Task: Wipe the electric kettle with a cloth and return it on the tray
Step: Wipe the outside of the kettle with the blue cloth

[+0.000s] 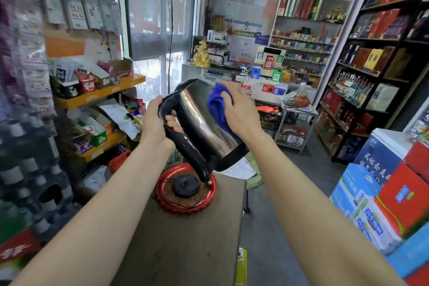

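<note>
Two bare forearms reaching in from the lower corners, no sleeves in view up to the frame edge, no watch, bracelet or ring visible, left hand (155, 121) and right hand (241, 111) ungloved, fingers (174, 123) bare, nails short and unpainted

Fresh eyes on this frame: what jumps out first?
Dead centre, a shiny steel kettle is held tilted in the air, the left hand gripping its black handle while the right hand presses a bright blue cloth against its side. Just below, a red round tray with the black power base sits on a brown table. Crowded shop shelves surround all of it.
</note>
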Demonstrator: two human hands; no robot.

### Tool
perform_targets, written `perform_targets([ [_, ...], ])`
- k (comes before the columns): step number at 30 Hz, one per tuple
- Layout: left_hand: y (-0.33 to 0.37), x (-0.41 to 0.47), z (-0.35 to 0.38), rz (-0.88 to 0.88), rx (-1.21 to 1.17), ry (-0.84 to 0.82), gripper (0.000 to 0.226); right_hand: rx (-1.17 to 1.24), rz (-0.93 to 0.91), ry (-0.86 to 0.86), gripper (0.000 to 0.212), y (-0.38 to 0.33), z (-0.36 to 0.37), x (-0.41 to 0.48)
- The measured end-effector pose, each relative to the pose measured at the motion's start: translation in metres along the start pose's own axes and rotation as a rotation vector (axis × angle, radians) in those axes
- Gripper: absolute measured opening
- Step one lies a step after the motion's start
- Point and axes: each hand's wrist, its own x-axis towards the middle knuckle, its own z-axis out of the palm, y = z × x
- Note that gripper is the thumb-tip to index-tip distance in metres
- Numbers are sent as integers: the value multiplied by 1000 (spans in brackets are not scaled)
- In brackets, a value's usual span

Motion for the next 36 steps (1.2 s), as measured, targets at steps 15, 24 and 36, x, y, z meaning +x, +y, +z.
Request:
perform_targets([
  [15, -33, -2, -14, -64, 135, 7, 44, -323, -215, -17, 53, 2, 48, -47],
  [24, -49, -1, -33, -115, 121, 87, 40, -172, 27, -9, 46, 25, 54, -48],
  [36, -55, 13, -74, -147, -75, 228, 37, -80, 212, -115, 49, 50, 65, -76],
])
